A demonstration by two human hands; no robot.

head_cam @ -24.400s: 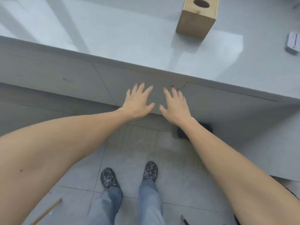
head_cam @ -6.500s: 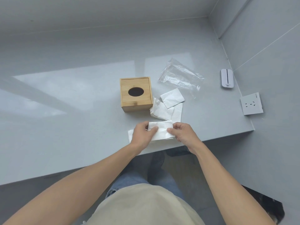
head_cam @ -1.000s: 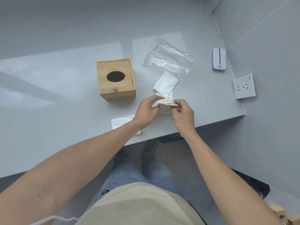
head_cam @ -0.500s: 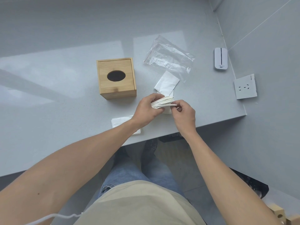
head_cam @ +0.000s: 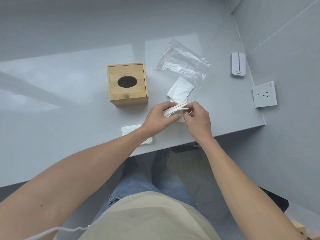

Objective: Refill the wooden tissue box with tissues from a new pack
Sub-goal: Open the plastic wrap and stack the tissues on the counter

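A: What do the hands hold?
B: The left hand (head_cam: 156, 118) is curled round a thin stack of white folded tissues (head_cam: 174, 110); the right hand (head_cam: 197, 118) pinches its edge at 3 o'clock.
A: And beyond them?
B: The square wooden tissue box with an oval hole (head_cam: 127, 84) stands on the grey counter (head_cam: 60, 101) at 11 o'clock, the empty clear plastic bag (head_cam: 183, 62) at 1 o'clock.

Bare forearms (head_cam: 86, 172), beige top (head_cam: 149, 217), blue jeans (head_cam: 136, 184) — white cord (head_cam: 57, 230) at the waist

Matt wooden tissue box (head_cam: 127, 84), glossy grey counter (head_cam: 69, 101), crinkled clear plastic bag (head_cam: 183, 62)
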